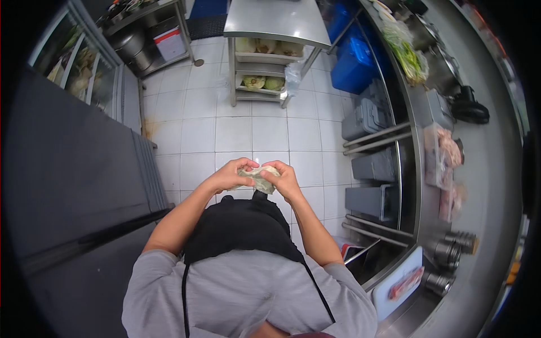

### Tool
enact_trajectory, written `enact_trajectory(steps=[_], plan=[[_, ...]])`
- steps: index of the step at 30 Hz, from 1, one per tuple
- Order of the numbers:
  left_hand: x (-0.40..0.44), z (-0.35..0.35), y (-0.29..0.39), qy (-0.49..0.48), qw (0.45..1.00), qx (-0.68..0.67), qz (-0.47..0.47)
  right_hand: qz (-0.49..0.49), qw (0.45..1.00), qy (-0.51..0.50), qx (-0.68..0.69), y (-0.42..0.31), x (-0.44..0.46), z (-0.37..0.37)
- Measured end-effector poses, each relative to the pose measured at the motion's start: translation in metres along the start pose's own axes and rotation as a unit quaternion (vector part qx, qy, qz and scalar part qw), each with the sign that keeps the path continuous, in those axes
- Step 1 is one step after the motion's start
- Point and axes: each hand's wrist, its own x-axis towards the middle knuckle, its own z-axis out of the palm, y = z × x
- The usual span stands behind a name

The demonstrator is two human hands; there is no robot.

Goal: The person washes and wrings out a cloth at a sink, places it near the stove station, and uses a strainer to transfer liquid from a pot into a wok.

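Observation:
In front of my black apron [236,228] I hold a crumpled, pale greenish, thin sheet [264,183] with both hands. It looks like a plastic bag, though its exact kind is not clear. My left hand [232,174] pinches its left side, thumb below and fingers curled above. On the other side, my right hand [283,179] grips the edge between thumb and fingers. The sheet hangs over the tiled floor, touching no surface that I can see. Its lower end is loose and folded.
Ahead stands a steel table [276,22] with cabbages [253,82] on its lower shelf. Along the right runs a steel counter with leafy greens [410,53], pots, a container of meat [439,155] and a cutting board [389,293]. A dark fridge [84,186] is at left.

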Motion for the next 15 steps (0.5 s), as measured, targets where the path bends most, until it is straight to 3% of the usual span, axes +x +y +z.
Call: enact_trajectory(steps=[2,5,6,10,13,14,15], plan=[[0.004,-0.006,0.001,-0.004,0.998,-0.031,-0.052,-0.018,0.997,-0.065,-0.024,-0.006,0.011,-0.005],[0.004,-0.014,0.009,0.098,0.994,0.002,-0.057,-0.069,0.988,-0.107,-0.089,-0.017,0.033,-0.008],[0.004,-0.021,0.009,0.128,0.988,0.084,-0.032,-0.073,0.984,-0.097,-0.132,-0.015,0.043,-0.007],[0.001,-0.050,0.004,0.265,0.954,0.112,0.085,-0.038,0.961,-0.122,-0.246,-0.027,0.076,0.002],[0.001,-0.072,0.003,0.303,0.948,0.057,0.078,0.026,0.962,-0.198,-0.188,-0.049,0.101,0.015],[-0.001,-0.078,0.003,0.275,0.961,-0.010,0.042,0.025,0.957,-0.208,-0.202,-0.046,0.114,0.018],[-0.005,-0.083,0.012,0.249,0.968,0.016,0.032,0.010,0.961,-0.224,-0.164,-0.049,0.123,0.025]])
